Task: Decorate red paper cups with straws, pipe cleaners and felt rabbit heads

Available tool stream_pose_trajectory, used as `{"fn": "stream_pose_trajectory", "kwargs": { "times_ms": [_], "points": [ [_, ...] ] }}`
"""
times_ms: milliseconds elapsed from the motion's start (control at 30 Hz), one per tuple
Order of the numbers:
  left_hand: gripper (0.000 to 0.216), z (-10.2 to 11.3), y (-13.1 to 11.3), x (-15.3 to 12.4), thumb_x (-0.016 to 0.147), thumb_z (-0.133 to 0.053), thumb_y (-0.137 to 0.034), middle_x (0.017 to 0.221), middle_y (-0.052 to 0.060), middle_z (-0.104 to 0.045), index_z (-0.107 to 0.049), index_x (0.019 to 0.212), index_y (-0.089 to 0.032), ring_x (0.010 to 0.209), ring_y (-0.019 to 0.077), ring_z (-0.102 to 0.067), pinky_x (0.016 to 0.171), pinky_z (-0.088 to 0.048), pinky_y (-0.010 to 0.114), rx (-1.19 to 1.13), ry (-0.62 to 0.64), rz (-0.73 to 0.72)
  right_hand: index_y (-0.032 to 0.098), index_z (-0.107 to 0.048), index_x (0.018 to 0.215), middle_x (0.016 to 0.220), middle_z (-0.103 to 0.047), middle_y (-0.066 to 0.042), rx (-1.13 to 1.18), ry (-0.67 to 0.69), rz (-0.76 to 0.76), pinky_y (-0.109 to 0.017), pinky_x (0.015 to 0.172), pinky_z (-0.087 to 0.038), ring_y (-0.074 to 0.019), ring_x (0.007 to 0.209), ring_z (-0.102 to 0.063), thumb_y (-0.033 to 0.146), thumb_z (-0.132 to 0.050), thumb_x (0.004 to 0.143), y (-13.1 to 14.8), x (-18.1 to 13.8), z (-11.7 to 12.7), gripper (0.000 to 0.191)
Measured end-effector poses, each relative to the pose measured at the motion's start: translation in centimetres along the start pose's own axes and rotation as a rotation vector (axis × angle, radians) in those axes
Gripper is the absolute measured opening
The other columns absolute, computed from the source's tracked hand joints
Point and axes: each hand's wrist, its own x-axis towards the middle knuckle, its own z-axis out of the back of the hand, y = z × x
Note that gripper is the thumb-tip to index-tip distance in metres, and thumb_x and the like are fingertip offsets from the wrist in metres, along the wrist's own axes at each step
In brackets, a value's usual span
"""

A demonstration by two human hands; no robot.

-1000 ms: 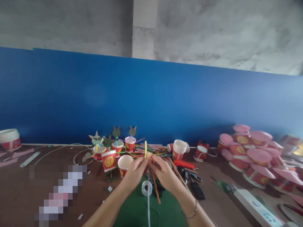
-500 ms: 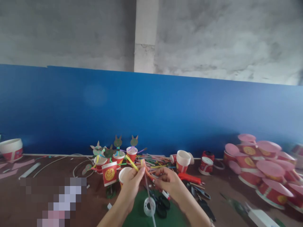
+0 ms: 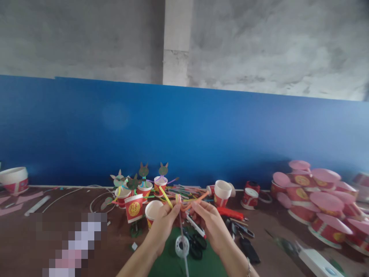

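Close together over the green mat (image 3: 161, 261), both my hands work at thin coloured strips. My left hand (image 3: 165, 227) pinches a yellow strip (image 3: 166, 197) and one end of an orange strip (image 3: 204, 197) between thumb and fingers. The orange strip bends in a curve across to my right hand (image 3: 211, 227), whose thumb and fingertips close on its other part. Whether the strips are paper or straws I cannot tell. Below them lie a white tape roll (image 3: 178, 253), black scissors (image 3: 196, 252) and a marker (image 3: 196, 226). Left of my left hand stands an open paper cup (image 3: 153, 207).
Red-and-white cups with cat figures (image 3: 144, 171) stand at the back left, near a pile of loose strips (image 3: 184, 189). A white cup (image 3: 222, 189), a red tool (image 3: 230, 213) and black keys (image 3: 249, 249) lie rightward. Stacked cups with pink discs (image 3: 328, 204) fill the far right.
My right hand has turned and moved slightly left, closer to my left hand. The orange strip, hanging down before, now curves up to the right. The marker shows more fully.
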Motion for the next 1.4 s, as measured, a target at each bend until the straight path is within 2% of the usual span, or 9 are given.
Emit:
{"fn": "stream_pose_trajectory", "kwargs": {
  "times_ms": [167,333,533,667,833,933,1033,1200,1400],
  "points": [
    [0.041,0.0,-0.2,-0.1,0.071,-0.066,-0.052,0.064,0.003,-0.062,-0.063,0.073,-0.012,0.058,0.0121,-0.054,0.053,-0.038,0.022,0.020,0.075,0.023,0.014,-0.068,0.066,0.057,-0.062,-0.003,-0.198,-0.009,0.096,-0.024,0.049,-0.038,-0.0123,0.050,-0.051,0.056,-0.073,0.062,-0.5,0.4,-0.2,0.042],
    [0.042,0.0,-0.2,-0.2,0.068,-0.070,-0.052,0.063,0.004,-0.064,-0.064,0.075,-0.011,0.057,0.0118,-0.053,0.051,-0.035,0.022,-0.039,0.085,0.051,0.014,-0.063,0.059,0.049,-0.056,-0.001,-0.254,-0.027,0.035,-0.023,0.043,-0.027,-0.0086,0.042,-0.043,0.059,-0.066,0.068,-0.7,0.5,0.0,0.046],
    [0.039,0.3,-0.4,-0.5,0.073,-0.067,-0.049,0.062,0.005,-0.064,-0.065,0.079,-0.011,0.055,0.0120,-0.055,0.051,-0.036,0.021,-0.019,0.213,0.119,0.015,-0.057,0.057,0.046,-0.052,0.001,-0.332,0.190,0.080,-0.023,0.044,-0.025,-0.0081,0.043,-0.040,0.060,-0.056,0.078,0.0,0.0,-0.1,0.049],
    [0.040,0.4,-0.6,-0.7,0.075,-0.064,-0.051,0.061,0.005,-0.064,-0.065,0.077,-0.011,0.054,0.0122,-0.056,0.049,-0.036,0.021,0.063,0.285,0.123,0.015,-0.059,0.060,0.046,-0.051,0.002,-0.425,0.298,0.068,-0.021,0.042,-0.024,-0.0074,0.043,-0.037,0.059,-0.057,0.077,-0.2,0.5,1.1,0.047],
    [0.040,0.6,-0.7,-0.6,0.078,-0.060,-0.049,0.063,0.007,-0.066,-0.067,0.083,-0.010,0.055,0.0139,-0.060,0.050,-0.040,0.021,0.102,0.316,0.129,0.013,-0.064,0.067,0.052,-0.057,0.001,-0.390,0.150,0.036,-0.020,0.042,-0.027,-0.0066,0.042,-0.040,0.054,-0.069,0.068,-0.4,0.9,1.3,0.041],
    [0.039,0.8,-0.8,-0.6,0.078,-0.061,-0.047,0.069,0.010,-0.069,-0.068,0.085,-0.010,0.058,0.0152,-0.063,0.050,-0.042,0.021,0.112,0.340,0.164,0.013,-0.068,0.074,0.055,-0.060,0.000,-0.363,0.125,0.004,-0.019,0.042,-0.027,-0.0069,0.043,-0.042,0.049,-0.074,0.065,0.1,0.5,0.8,0.038],
    [0.040,1.1,-0.7,-0.7,0.076,-0.062,-0.048,0.073,0.011,-0.071,-0.068,0.086,-0.010,0.061,0.0171,-0.066,0.050,-0.044,0.021,0.129,0.384,0.222,0.012,-0.070,0.074,0.054,-0.060,0.000,-0.358,0.169,-0.036,-0.019,0.044,-0.028,-0.0068,0.045,-0.043,0.048,-0.074,0.065,0.6,0.0,0.6,0.038],
    [0.039,1.8,-0.2,-1.1,0.074,-0.066,-0.047,0.078,0.013,-0.073,-0.068,0.088,-0.011,0.066,0.0190,-0.069,0.057,-0.048,0.024,0.148,0.537,0.344,0.012,-0.069,0.069,0.052,-0.059,0.001,-0.369,0.360,-0.123,-0.021,0.047,-0.033,-0.0081,0.046,-0.047,0.046,-0.074,0.066,1.1,-0.4,0.7,0.034],
    [0.036,2.3,-0.1,-1.3,0.072,-0.068,-0.044,0.082,0.013,-0.073,-0.070,0.089,-0.012,0.069,0.0204,-0.069,0.062,-0.050,0.027,0.141,0.648,0.424,0.013,-0.070,0.066,0.055,-0.059,0.001,-0.426,0.369,-0.102,-0.020,0.048,-0.033,-0.0077,0.049,-0.045,0.044,-0.075,0.064,1.1,-0.7,0.3,0.032]
  ]
}}
